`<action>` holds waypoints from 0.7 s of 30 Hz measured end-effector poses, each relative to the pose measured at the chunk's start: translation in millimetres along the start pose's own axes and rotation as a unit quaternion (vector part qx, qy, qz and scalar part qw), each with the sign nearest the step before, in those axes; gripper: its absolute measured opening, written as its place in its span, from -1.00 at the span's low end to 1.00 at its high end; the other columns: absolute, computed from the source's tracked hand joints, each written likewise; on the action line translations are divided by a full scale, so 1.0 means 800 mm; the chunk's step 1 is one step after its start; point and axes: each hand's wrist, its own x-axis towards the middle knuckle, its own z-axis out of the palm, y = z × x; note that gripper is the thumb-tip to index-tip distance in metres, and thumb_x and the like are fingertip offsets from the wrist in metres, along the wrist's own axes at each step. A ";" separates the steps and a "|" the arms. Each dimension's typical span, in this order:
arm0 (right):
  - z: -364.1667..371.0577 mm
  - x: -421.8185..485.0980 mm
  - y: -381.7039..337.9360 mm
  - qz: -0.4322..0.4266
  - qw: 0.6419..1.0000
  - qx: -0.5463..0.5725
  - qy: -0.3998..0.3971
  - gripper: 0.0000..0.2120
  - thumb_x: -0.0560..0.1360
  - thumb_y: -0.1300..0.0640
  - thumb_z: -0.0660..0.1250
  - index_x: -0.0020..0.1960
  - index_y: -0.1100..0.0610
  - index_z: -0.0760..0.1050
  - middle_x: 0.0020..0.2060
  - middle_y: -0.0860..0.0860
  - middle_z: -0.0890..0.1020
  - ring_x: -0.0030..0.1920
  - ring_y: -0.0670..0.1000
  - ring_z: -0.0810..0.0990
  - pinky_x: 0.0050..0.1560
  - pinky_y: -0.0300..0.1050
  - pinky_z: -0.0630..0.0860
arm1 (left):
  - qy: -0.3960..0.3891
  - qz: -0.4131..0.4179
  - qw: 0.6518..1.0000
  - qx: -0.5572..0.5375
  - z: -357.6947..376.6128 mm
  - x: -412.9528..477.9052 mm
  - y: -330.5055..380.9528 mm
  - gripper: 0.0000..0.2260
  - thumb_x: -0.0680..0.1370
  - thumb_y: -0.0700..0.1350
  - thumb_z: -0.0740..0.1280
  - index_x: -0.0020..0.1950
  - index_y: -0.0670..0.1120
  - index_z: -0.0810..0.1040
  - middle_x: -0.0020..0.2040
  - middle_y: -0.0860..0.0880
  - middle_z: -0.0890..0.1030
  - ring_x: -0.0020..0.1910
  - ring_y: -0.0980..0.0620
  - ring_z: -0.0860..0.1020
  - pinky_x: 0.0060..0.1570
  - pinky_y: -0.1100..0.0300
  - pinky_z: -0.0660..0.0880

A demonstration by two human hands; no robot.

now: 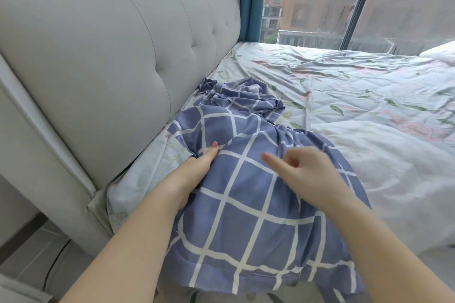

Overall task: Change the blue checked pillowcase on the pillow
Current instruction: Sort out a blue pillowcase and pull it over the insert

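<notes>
Two hands work beside the headboard (98,69): the left hand (197,170) pinches a fold of the pillowcase (246,216), which bulges at the near edge of the bed (344,76). The right hand (302,174) is blurred, one finger out, and I cannot tell whether it holds anything. Pulled from one side only, the cloth may bunch or slide off the edge.

One left hand (197,172), one right hand (307,174), one headboard (110,56).

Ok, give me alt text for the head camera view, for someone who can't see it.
A person's left hand grips the edge of a blue checked pillowcase on a bed, while the blurred right hand reaches over it, index finger out. A grey padded headboard stands left.
</notes>
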 end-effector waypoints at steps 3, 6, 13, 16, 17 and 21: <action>0.025 -0.031 -0.006 -0.010 0.988 -0.126 -0.086 -0.58 0.51 -0.27 0.29 -0.25 0.07 0.37 -0.36 -0.08 0.50 -0.29 -0.06 0.47 -0.29 -0.11 0.41 | -0.017 -0.025 1.000 0.000 -0.006 -0.003 -0.005 -0.31 0.34 0.43 0.36 0.35 0.07 0.50 0.13 0.01 0.67 0.08 -0.05 0.65 0.14 0.05 0.56; 0.027 -0.034 0.004 -0.019 0.990 -0.094 -0.102 -0.68 0.56 -0.09 0.31 -0.27 0.04 0.35 -0.35 -0.07 0.50 -0.27 -0.03 0.49 -0.17 -0.03 0.50 | -0.044 -0.025 0.999 0.015 -0.012 -0.012 -0.012 -0.22 0.21 0.36 0.49 0.36 0.09 0.47 0.11 0.02 0.68 0.06 -0.04 0.66 0.14 0.04 0.56; -0.017 -0.032 0.011 0.057 0.974 0.107 -0.190 -0.65 0.57 0.07 0.35 -0.34 0.11 0.35 -0.49 -0.06 0.40 -0.43 -0.05 0.34 -0.39 -0.24 0.29 | -0.066 -0.034 0.997 0.000 -0.027 -0.028 -0.033 -0.35 0.33 0.23 0.51 0.34 0.07 0.43 0.09 -0.04 0.69 0.02 -0.09 0.68 0.08 -0.03 0.61; -0.037 -0.036 0.018 0.118 0.954 0.156 -0.226 -0.60 0.57 0.13 0.36 -0.41 0.10 0.34 -0.51 -0.02 0.41 -0.47 -0.01 0.33 -0.47 -0.27 0.25 | -0.055 -0.040 0.998 -0.011 -0.027 -0.032 -0.033 -0.42 0.40 0.30 0.44 0.32 0.06 0.47 0.10 -0.04 0.68 0.06 -0.08 0.66 0.06 0.00 0.60; -0.042 -0.037 0.022 0.127 0.949 0.160 -0.238 -0.59 0.57 0.15 0.36 -0.43 0.09 0.34 -0.53 -0.03 0.40 -0.49 -0.02 0.32 -0.46 -0.24 0.23 | -0.054 -0.044 0.998 -0.012 -0.026 -0.035 -0.031 -0.42 0.39 0.33 0.43 0.30 0.07 0.48 0.10 -0.03 0.67 0.08 -0.09 0.64 0.09 -0.02 0.58; -0.055 -0.040 0.033 0.153 0.944 0.149 -0.253 -0.61 0.56 0.14 0.37 -0.41 0.12 0.37 -0.54 -0.03 0.40 -0.52 -0.01 0.30 -0.43 -0.16 0.23 | -0.054 -0.044 0.997 0.025 -0.023 -0.038 -0.029 -0.37 0.33 0.40 0.42 0.28 0.10 0.49 0.13 -0.04 0.66 0.09 -0.13 0.63 0.12 -0.06 0.56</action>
